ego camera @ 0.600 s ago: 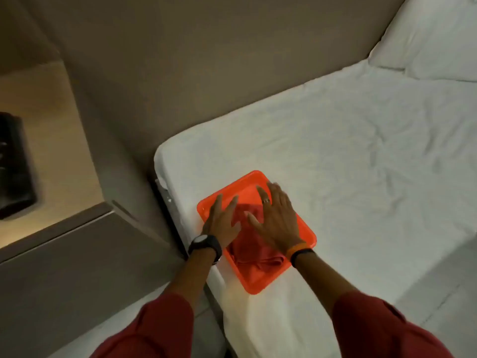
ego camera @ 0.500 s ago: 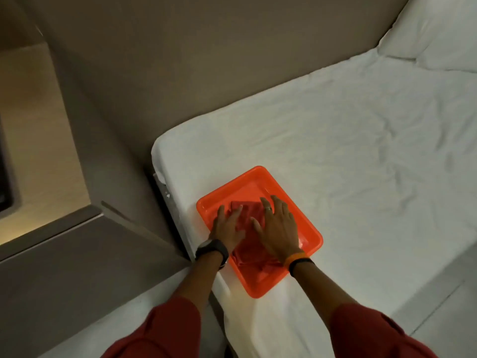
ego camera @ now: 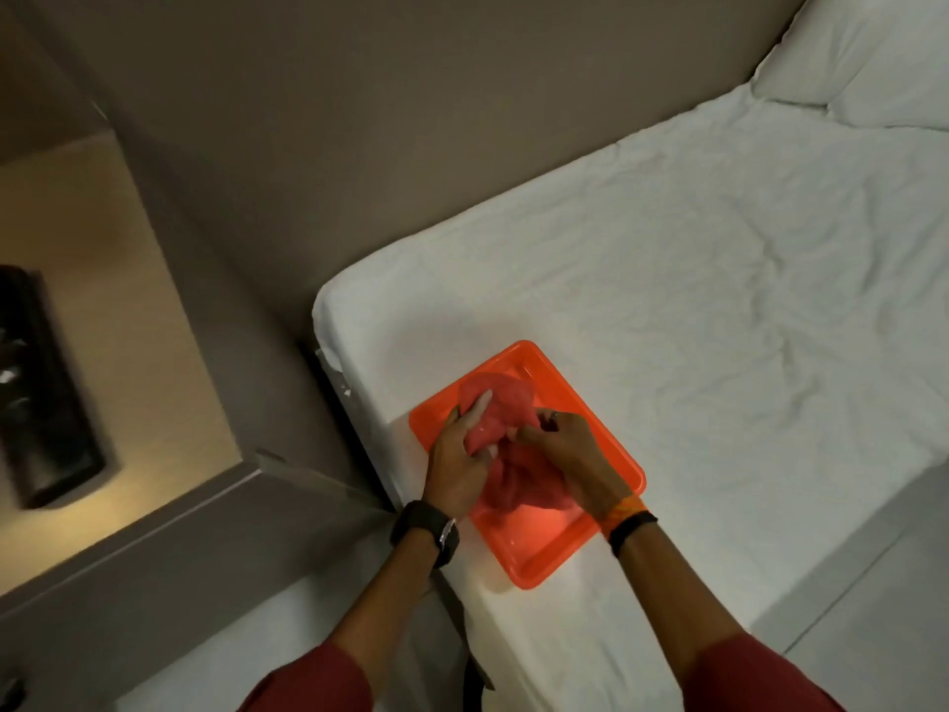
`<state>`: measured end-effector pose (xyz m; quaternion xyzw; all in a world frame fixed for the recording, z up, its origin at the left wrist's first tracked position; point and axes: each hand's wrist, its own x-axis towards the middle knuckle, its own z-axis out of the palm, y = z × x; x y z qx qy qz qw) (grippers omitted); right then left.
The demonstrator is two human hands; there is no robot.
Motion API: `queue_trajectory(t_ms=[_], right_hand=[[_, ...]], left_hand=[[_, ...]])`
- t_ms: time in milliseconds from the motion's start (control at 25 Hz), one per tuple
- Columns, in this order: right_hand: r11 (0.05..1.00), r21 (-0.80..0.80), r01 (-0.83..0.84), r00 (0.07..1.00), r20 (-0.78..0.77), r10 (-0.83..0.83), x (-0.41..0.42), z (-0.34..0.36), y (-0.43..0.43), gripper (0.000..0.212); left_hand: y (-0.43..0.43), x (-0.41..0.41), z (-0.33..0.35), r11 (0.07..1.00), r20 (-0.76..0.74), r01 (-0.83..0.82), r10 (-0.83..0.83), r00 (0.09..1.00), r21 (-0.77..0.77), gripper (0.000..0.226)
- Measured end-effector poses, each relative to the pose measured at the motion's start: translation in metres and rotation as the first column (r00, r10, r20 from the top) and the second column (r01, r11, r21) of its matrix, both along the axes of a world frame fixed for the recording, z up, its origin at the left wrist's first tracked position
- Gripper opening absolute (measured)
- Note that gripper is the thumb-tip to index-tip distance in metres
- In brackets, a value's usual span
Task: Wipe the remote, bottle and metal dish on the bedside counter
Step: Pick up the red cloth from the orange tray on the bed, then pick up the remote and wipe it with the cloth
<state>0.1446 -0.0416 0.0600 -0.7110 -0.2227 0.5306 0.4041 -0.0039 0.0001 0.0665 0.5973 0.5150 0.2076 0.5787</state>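
An orange tray (ego camera: 552, 552) lies on the bed's near corner. Inside it is a bunched red cloth (ego camera: 506, 403). My left hand (ego camera: 457, 465) grips the cloth's left side, fingers wrapped into the fabric. My right hand (ego camera: 570, 454) pinches the cloth from the right, over the tray's middle. The cloth is gathered up between both hands. The remote, bottle and metal dish are not clearly visible; a dark blurred object (ego camera: 41, 382) rests on the bedside counter (ego camera: 128, 300) at far left.
The white bed sheet (ego camera: 693, 326) spreads right, with pillows (ego camera: 873, 59) at the top right. A grey wall (ego camera: 411, 120) runs behind the bed. A grey ledge (ego camera: 154, 531) borders the counter, and pale floor (ego camera: 873, 608) shows at lower right.
Both hands lay flat on the cloth in the tray; now their fingers have closed and gathered the cloth up into a bunch. The camera view has shifted slightly.
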Motion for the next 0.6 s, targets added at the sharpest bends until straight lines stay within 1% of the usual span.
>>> queue_trajectory(t_ms=[80, 160, 200, 240, 320, 360, 400, 440, 520, 560, 600], right_hand=[[0.994, 0.096, -0.045, 0.991, -0.12, 0.057, -0.011, 0.056, -0.005, 0.028], [0.972, 0.222, -0.075, 0.963, -0.238, 0.129, -0.033, 0.114, -0.009, 0.033], [0.953, 0.286, -0.097, 0.951, -0.255, 0.173, -0.05, 0.142, -0.009, 0.032], [0.931, 0.338, -0.138, 0.952, -0.213, 0.218, -0.068, 0.168, -0.007, 0.032], [0.88, 0.413, -0.232, 0.962, -0.035, 0.271, -0.107, 0.212, 0.005, 0.03], [0.851, 0.451, -0.268, 0.959, 0.041, 0.28, -0.129, 0.231, 0.015, 0.028], [0.825, 0.481, -0.297, 0.954, 0.121, 0.273, -0.149, 0.247, 0.026, 0.027], [0.802, 0.507, -0.316, 0.948, 0.204, 0.244, -0.169, 0.259, 0.039, 0.027], [0.764, 0.551, -0.336, 0.925, 0.344, 0.158, -0.21, 0.277, 0.068, 0.031], [0.74, 0.563, -0.367, 0.9, 0.416, 0.129, -0.233, 0.283, 0.083, 0.032], [0.72, 0.55, -0.422, 0.855, 0.507, 0.113, -0.255, 0.287, 0.099, 0.033]], left_hand=[[-0.007, -0.022, 0.049, 0.998, 0.1, -0.013, 0.007, 0.995, 0.061, 0.07], [-0.017, -0.052, 0.105, 0.992, 0.181, -0.044, 0.022, 0.983, 0.118, 0.073], [-0.019, -0.07, 0.132, 0.986, 0.212, -0.068, 0.035, 0.977, 0.152, 0.074], [-0.021, -0.088, 0.154, 0.976, 0.215, -0.104, 0.061, 0.975, 0.193, 0.076], [-0.019, -0.13, 0.19, 0.933, 0.23, -0.205, 0.139, 0.963, 0.295, 0.082], [-0.016, -0.156, 0.206, 0.905, 0.254, -0.272, 0.193, 0.948, 0.328, 0.086], [-0.013, -0.181, 0.217, 0.885, 0.264, -0.332, 0.252, 0.931, 0.327, 0.088], [-0.008, -0.205, 0.224, 0.866, 0.239, -0.374, 0.306, 0.921, 0.333, 0.09], [0.001, -0.248, 0.227, 0.824, 0.107, -0.395, 0.387, 0.916, 0.406, 0.092], [0.005, -0.267, 0.224, 0.812, 0.009, -0.361, 0.402, 0.916, 0.459, 0.097], [0.009, -0.281, 0.22, 0.817, -0.105, -0.293, 0.391, 0.914, 0.496, 0.105]])
